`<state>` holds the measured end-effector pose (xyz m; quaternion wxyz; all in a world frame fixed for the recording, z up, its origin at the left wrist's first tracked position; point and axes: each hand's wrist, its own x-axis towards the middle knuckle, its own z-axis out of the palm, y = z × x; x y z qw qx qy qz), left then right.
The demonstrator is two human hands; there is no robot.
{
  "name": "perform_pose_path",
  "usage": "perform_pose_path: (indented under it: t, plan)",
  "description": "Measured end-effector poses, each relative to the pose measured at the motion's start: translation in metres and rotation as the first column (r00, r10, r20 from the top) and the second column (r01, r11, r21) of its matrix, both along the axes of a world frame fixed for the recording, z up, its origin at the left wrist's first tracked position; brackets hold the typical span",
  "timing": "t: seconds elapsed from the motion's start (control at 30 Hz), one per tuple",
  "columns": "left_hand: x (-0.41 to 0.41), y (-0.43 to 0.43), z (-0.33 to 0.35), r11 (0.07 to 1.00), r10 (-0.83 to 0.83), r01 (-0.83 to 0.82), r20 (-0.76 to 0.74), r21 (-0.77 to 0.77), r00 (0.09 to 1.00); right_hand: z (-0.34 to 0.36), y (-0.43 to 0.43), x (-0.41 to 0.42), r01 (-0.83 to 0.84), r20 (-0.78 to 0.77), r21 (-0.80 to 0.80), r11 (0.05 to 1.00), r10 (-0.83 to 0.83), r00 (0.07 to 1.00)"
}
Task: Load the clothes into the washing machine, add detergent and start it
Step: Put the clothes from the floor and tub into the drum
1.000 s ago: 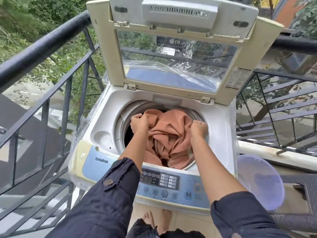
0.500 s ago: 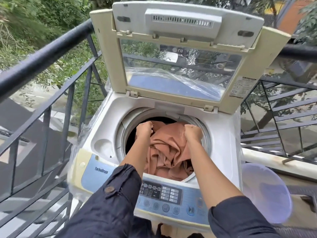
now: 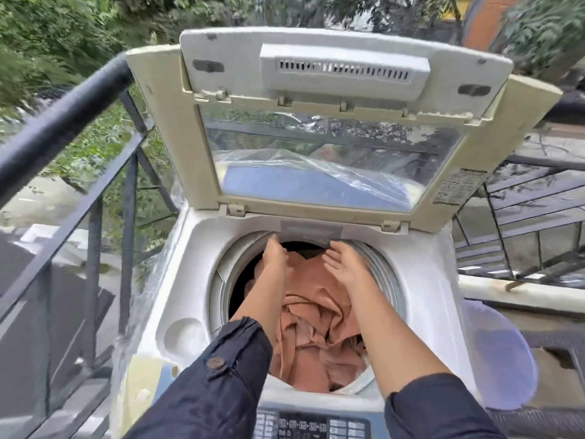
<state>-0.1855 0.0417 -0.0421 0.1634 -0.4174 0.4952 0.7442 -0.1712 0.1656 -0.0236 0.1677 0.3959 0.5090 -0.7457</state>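
A white top-loading washing machine [image 3: 421,289] stands before me with its lid [image 3: 316,122] raised upright. A bunched orange-brown cloth [image 3: 316,321] fills the round drum opening. My left hand [image 3: 274,254] reaches over the far edge of the cloth, fingers pointing down into the drum. My right hand [image 3: 343,261] lies flat on the cloth with its fingers spread. Neither hand grips the fabric. The control panel [image 3: 313,426] shows at the bottom edge. I see no detergent.
A dark metal balcony railing [image 3: 79,99] runs along the left of the machine. A translucent plastic tub [image 3: 503,353] sits to the right of the machine. More railing bars [image 3: 519,217] stand behind on the right.
Both hands have let go of the cloth and opened. The cloth has sunk lower into the drum. My head has moved closer over the machine.
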Motion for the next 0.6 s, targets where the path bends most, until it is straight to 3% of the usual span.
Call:
perform_pose_path:
  t: [0.33,0.6]
  plan:
    - [-0.029,0.0,-0.002,0.948,0.11,-0.103,-0.004,0.301,0.994,-0.009,-0.012,-0.034,0.259,-0.013,-0.316,0.913,-0.277,0.961]
    - [-0.027,-0.002,-0.003,0.939,0.099,-0.1,0.021,0.33,0.995,-0.015,-0.014,-0.033,0.312,0.008,-0.361,0.879,-0.331,0.944]
